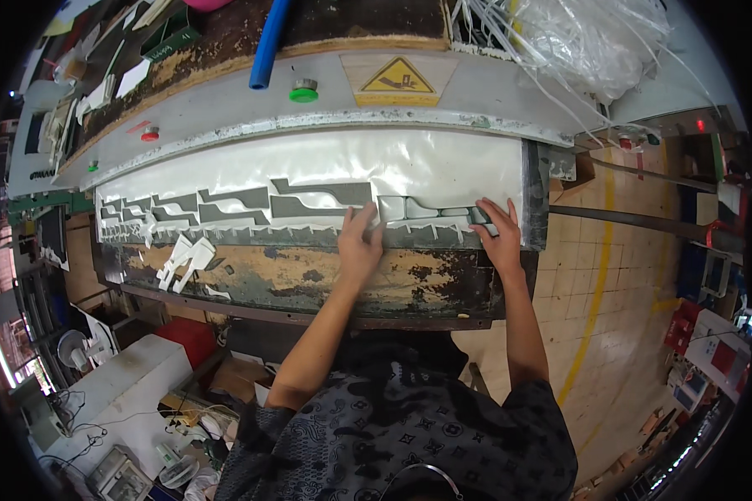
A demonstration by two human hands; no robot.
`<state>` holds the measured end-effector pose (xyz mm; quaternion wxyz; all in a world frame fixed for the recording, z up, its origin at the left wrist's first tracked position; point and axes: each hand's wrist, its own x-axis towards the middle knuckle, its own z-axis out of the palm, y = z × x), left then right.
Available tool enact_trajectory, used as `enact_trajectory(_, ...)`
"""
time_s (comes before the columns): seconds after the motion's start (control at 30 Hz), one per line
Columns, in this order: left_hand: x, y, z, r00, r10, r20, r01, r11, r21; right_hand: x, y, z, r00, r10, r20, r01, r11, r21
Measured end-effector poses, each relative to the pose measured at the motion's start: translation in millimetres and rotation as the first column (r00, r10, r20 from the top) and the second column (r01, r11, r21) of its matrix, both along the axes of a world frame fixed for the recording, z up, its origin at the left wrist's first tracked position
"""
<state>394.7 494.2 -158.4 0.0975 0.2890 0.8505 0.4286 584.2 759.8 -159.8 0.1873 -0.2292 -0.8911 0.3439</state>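
Note:
A white sheet [451, 163] lies along the press bed, with a row of shaped cut-outs showing dark board through it. On its right part sits a narrow metal-edged cutting die [424, 209], between my two hands. My left hand [359, 244] rests at the die's left end, its fingers stretched out by the last large cut-out [322, 197]. At the die's right end, my right hand [501, 238] has its thumb on the near side and fingers on the far side. White cut pieces [185, 260] lie in a small pile at the left.
The grey press beam [251, 108] runs behind the sheet, bearing a green button [304, 90] and a yellow warning sign [398, 77]. A blue tube [269, 46] hangs over it. Clear plastic wrap [593, 42] is heaped at the upper right. A dark bar [631, 222] extends rightward.

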Motion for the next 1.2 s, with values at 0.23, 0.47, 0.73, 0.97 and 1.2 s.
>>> enact_trajectory(0.23, 12.0, 7.5, -5.6, 0.960, 0.147, -0.240, -0.122, 0.985, 0.119, 1.3, -0.1, -0.3, 0.996, 0.093, 0.020, -0.094, 0.993, 0.075)
enact_trajectory(0.47, 5.6, 0.8, -9.5, 0.962, 0.134, -0.239, -0.101, 0.984, 0.146, 1.8, 2.9, 3.8, 0.992, 0.111, 0.052, -0.112, 0.993, 0.028)
enact_trajectory(0.73, 5.8, 2.9, -1.4, 0.964, 0.133, -0.228, -0.104, 0.986, 0.132, 11.4, 6.0, -3.6, 0.994, 0.107, 0.028, -0.107, 0.994, -0.018)
enact_trajectory(0.97, 4.3, 1.8, 2.7, 0.961, 0.115, -0.250, -0.077, 0.984, 0.160, 14.3, 9.3, -3.9, 0.989, 0.135, 0.054, -0.135, 0.991, 0.000)
enact_trajectory(1.2, 5.8, 4.9, 3.7, 0.964, 0.118, -0.239, -0.090, 0.988, 0.126, 14.1, 8.0, -2.8, 0.993, 0.120, 0.018, -0.120, 0.993, 0.010)
